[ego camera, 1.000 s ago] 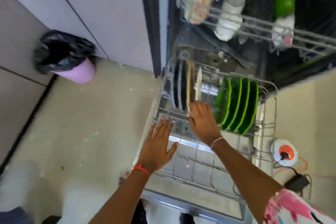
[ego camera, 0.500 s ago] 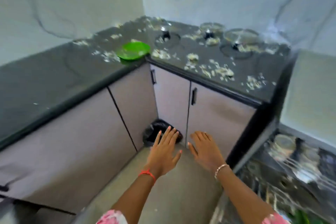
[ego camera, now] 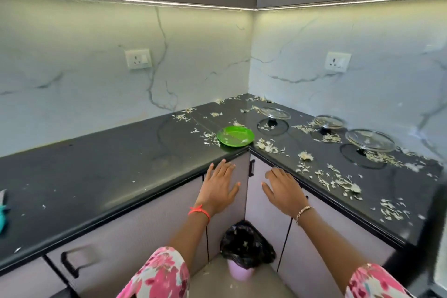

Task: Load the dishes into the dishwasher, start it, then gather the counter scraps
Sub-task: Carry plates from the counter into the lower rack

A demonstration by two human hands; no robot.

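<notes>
A green plate [ego camera: 235,136] sits on the inner corner of the black L-shaped counter [ego camera: 101,167]. Pale vegetable scraps [ego camera: 338,180] lie scattered across the right leg of the counter and around the plate. Three glass pot lids [ego camera: 371,144] rest upside down on their knobs further right. My left hand [ego camera: 221,185] and my right hand [ego camera: 281,189] hover with fingers straight in front of the cabinet doors, just below the counter edge, holding nothing. The dishwasher is out of view.
A pink bin with a black bag [ego camera: 245,253] stands on the floor in the corner below my hands. A teal object [ego camera: 3,215] lies at the counter's far left edge. Two wall sockets [ego camera: 138,59] sit on the marble backsplash.
The view swung up from the open dishwasher rack to the corner counter. Both hands left the rack and rose empty toward the counter edge.
</notes>
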